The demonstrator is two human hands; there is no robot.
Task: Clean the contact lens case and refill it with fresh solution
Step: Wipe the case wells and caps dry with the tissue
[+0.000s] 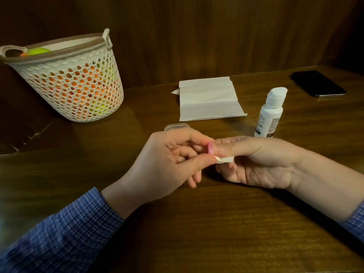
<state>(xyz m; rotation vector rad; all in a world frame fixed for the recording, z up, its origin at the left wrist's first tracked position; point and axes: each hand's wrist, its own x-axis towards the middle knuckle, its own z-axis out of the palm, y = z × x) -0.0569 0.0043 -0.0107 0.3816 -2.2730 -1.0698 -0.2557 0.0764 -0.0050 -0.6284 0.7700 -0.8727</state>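
Observation:
My left hand [167,160] pinches a small pink cap [269,149] of the lens case between thumb and fingers, edge-on to me. My right hand [256,162] presses a small wad of white tissue [284,159] against the cap with thumb and fingers. Behind my left hand, a clear plastic piece of the lens case [176,127] lies on the table, mostly hidden. A white solution bottle [268,113] with its cap on stands upright just beyond my right hand.
A folded white tissue sheet [208,99] lies at the table's middle back. At the back left stands a white mesh basket [67,79] holding orange and green things. A black phone [318,83] lies at the back right. Dark wooden wall behind.

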